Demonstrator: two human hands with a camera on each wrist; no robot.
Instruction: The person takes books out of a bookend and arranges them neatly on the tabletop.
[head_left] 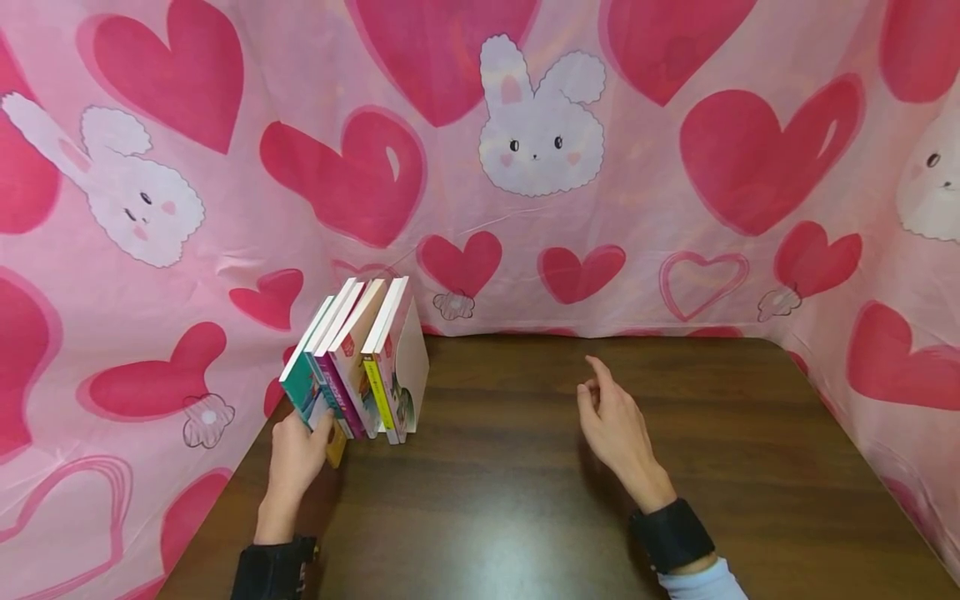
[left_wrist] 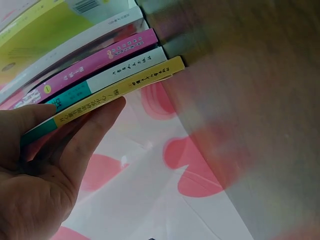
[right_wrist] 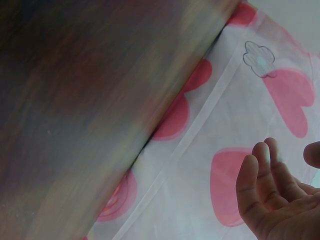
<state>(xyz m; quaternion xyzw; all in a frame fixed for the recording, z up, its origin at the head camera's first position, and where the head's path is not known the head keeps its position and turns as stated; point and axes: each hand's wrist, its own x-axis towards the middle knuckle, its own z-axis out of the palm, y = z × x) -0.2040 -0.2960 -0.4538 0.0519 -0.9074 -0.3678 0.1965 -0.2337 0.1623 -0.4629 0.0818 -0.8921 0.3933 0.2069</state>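
Several books stand upright in a leaning row at the table's left side. At the row's left end, my left hand (head_left: 296, 454) pinches a thin book with a yellow and green spine (left_wrist: 127, 91), thumb on one face and fingers on the other. Beside it stand a teal-and-white-spined book (left_wrist: 126, 70) and a purple-spined book (head_left: 343, 400). Farther right is a book with a bright yellow spine label (head_left: 380, 396). My right hand (head_left: 618, 425) hovers over the table's right half, fingers loosely bent, holding nothing.
The dark wooden table (head_left: 510, 500) extends between and beyond both hands. A pale panel (head_left: 415, 358) forms the right end of the book row. Pink cloth (head_left: 637, 217) with hearts and rabbits hangs around the back and sides.
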